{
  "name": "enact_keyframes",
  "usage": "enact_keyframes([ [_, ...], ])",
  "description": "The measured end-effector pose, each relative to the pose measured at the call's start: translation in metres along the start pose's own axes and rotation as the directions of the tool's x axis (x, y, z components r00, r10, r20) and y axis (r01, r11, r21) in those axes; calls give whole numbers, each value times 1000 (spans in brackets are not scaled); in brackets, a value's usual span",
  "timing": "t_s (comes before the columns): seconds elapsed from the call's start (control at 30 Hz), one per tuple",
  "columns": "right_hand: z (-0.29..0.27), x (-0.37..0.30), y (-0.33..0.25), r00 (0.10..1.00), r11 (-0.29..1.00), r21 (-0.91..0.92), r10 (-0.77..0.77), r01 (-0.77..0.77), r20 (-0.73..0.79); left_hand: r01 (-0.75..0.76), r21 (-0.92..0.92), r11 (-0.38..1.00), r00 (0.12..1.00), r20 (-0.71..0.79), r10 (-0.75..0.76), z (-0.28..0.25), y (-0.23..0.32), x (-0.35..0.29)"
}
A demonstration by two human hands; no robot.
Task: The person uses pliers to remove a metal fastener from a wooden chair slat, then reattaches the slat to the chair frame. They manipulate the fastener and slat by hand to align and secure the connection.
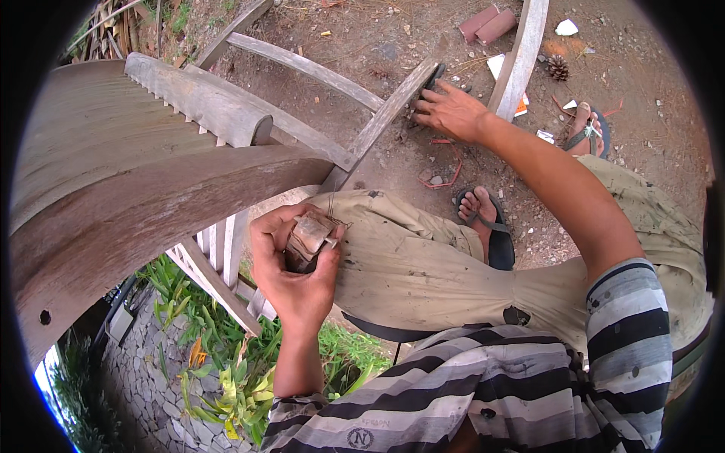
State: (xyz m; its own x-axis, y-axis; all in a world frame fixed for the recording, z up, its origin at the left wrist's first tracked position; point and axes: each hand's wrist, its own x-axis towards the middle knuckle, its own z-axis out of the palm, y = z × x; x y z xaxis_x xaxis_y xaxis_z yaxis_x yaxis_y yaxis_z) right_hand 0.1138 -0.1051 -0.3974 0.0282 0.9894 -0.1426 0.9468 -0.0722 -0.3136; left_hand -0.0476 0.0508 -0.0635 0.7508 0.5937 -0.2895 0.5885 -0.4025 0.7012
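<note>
My left hand (291, 264) is closed around a folded pad of worn brown sandpaper (308, 238), held next to my knee just below the wide curved wooden piece (151, 204) of a weathered chair. My right hand (451, 112) reaches far forward and presses on the end of a long grey wooden slat (377, 124) of the same chair, with a small dark object (434, 75) under its fingertips. That hand's fingers are spread flat on the wood.
A toothed wooden bar (200, 98) lies atop the chair frame. Two more slats (521, 53) run over bare dirt. My sandalled feet (483, 219) rest on the ground. A pine cone (557, 68), red tubes (487, 24) and scraps lie beyond. Green plants (226, 370) grow lower left.
</note>
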Motion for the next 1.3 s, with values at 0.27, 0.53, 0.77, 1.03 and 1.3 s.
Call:
enact_keyframes([
  [0.27,29,22,14,994,990,-99,-94,99,53,5,92,996,1000,13,-6,-3,1,2],
  [0.53,-31,5,26,840,737,607,-101,-297,534,-47,166,985,999,25,44,-3,0,2],
  [0.77,-96,-60,-19,986,392,905,47,-167,162,-179,53,982,971,-151,185,-35,27,-20],
  [1.03,-236,-26,-81,952,533,789,-145,306,-271,-402,-140,905,873,-357,333,-97,29,-55],
  [1.3,-314,-13,-103,911,499,775,-331,389,-244,-405,-220,888,884,-342,318,-107,31,-71],
])
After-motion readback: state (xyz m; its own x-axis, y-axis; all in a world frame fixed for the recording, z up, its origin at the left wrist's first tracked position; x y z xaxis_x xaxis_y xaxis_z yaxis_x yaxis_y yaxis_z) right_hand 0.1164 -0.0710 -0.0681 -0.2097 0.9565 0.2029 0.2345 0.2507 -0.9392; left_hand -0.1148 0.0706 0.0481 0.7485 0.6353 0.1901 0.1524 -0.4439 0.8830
